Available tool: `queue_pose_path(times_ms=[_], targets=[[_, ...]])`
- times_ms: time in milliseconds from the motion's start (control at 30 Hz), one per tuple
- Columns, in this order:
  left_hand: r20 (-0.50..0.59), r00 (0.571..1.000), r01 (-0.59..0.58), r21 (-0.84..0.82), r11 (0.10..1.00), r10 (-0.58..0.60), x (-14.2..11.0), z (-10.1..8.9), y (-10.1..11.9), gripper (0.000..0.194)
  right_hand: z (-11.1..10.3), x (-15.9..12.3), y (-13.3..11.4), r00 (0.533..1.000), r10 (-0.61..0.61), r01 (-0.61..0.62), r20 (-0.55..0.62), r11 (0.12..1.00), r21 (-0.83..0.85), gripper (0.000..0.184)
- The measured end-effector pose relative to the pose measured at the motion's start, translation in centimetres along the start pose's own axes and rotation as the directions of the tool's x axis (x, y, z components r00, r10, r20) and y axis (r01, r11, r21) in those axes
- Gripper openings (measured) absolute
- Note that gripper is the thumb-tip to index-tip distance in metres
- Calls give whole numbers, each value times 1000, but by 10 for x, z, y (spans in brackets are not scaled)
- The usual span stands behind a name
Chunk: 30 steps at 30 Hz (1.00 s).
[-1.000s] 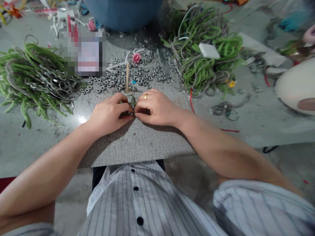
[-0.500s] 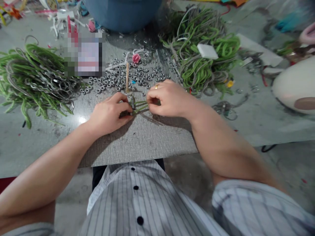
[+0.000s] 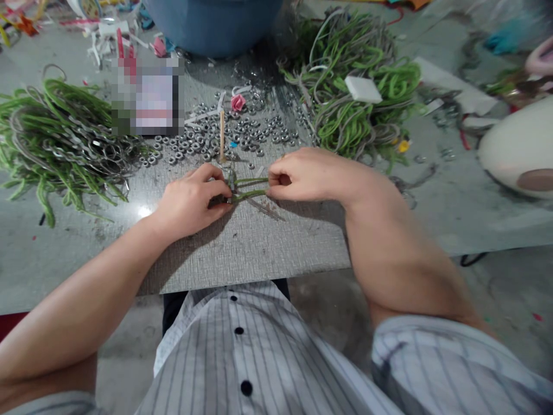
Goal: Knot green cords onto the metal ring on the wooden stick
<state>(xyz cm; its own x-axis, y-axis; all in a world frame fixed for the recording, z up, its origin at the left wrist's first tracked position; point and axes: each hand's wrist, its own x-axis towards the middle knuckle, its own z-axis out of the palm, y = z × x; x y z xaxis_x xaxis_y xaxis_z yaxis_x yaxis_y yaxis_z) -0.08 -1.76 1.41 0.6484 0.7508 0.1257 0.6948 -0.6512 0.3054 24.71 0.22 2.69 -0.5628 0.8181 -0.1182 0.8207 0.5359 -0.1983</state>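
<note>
Green cord (image 3: pixel 251 194) runs in two strands between my hands, low over the table. My right hand (image 3: pixel 309 174) is closed, pinching the strands at their right end. At their left end my left hand (image 3: pixel 196 196) is closed around a small metal piece (image 3: pixel 231 180), which its fingers partly hide; what kind of piece it is I cannot make out. Just beyond that piece a thin wooden stick (image 3: pixel 222 137) stands upright. Many metal nuts (image 3: pixel 246 138) lie scattered behind the stick.
To the left lies a heap of green and grey cords (image 3: pixel 56 144) with metal links. Another cord pile (image 3: pixel 358 98) on the right carries a white block (image 3: pixel 363 89). A blue tub (image 3: pixel 216 26) stands at the back, and a cream rounded object (image 3: pixel 518 153) sits at far right.
My right hand has moved away to the right from beside my left hand, drawing the green strands out straight. The left hand has stayed in nearly the same place.
</note>
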Motion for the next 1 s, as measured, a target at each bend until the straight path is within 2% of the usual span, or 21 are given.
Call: queue_pose_path(times_ms=[167,333,467,533,600,700,767,833,900,1000], targets=[[0,1000,-15,-5,1000,15,0,0,0,18,-9,-2,4,991,72,-65,-117,996,60,16],[15,1000,-17,-3,1000,17,0,-1,-1,19,-8,-1,11,991,129,-132,46,989,62,9],[-3,999,-45,22,999,45,0,0,-2,19,-2,0,17,990,125,-127,60,992,29,5],[-8,999,-39,20,999,39,0,0,-2,19,1,0,18,994,112,-112,5,993,46,9],[-3,1000,-31,10,999,31,0,0,-2,19,2,1,15,986,114,-102,-118,989,107,12],[17,1000,-19,-12,1000,20,0,-1,-1,19,3,3,5,943,183,-104,-280,956,274,15],[18,1000,-15,-35,999,16,0,-2,-1,21,4,5,-3,911,262,-105,-320,894,435,17],[-9,1000,-20,-63,998,19,-1,-3,0,24,6,7,-11,887,348,-94,-303,779,620,19],[-55,998,-23,-92,996,18,-1,-3,0,27,10,10,-18,890,391,-75,-236,634,770,20],[-136,991,-20,-121,992,3,-1,-4,1,27,16,14,-27,911,384,-41,-147,442,896,20]])
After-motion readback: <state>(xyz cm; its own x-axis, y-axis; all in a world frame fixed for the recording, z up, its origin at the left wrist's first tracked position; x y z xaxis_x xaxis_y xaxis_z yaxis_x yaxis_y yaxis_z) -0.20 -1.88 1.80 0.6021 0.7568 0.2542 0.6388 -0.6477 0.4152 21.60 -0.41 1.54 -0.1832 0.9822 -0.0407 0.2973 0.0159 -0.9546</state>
